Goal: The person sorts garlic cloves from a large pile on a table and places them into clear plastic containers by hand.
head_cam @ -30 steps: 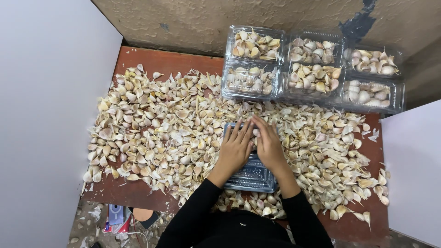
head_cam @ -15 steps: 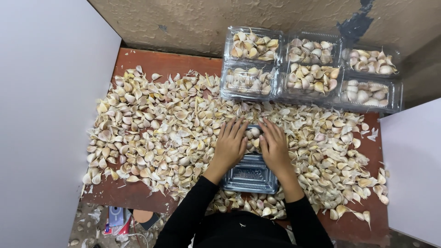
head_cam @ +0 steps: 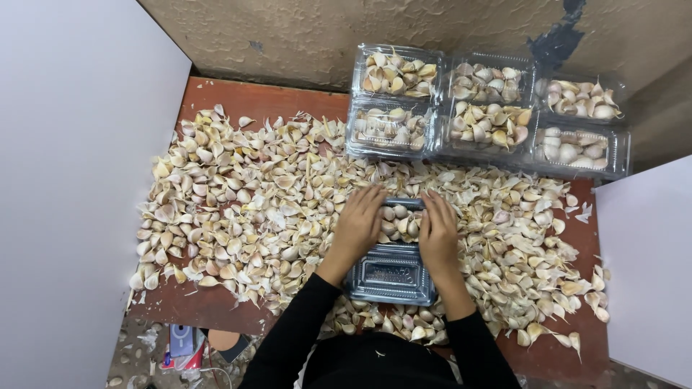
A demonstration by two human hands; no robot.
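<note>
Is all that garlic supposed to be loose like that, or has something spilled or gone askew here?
The garlic cloves lie loose in a wide heap across the red-brown table, with papery skins among them, some near the edge. Bits of litter lie on the floor below. The filled clear boxes sit in tidy rows, and both hands cup the open clamshell box.

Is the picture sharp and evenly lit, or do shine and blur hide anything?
Head view: even, soft light, sharp across the garlic cloves; faint glare on the clear plastic boxes and on the open container between the left hand and right hand; the wooden table edges bow slightly from the wide lens.
</note>
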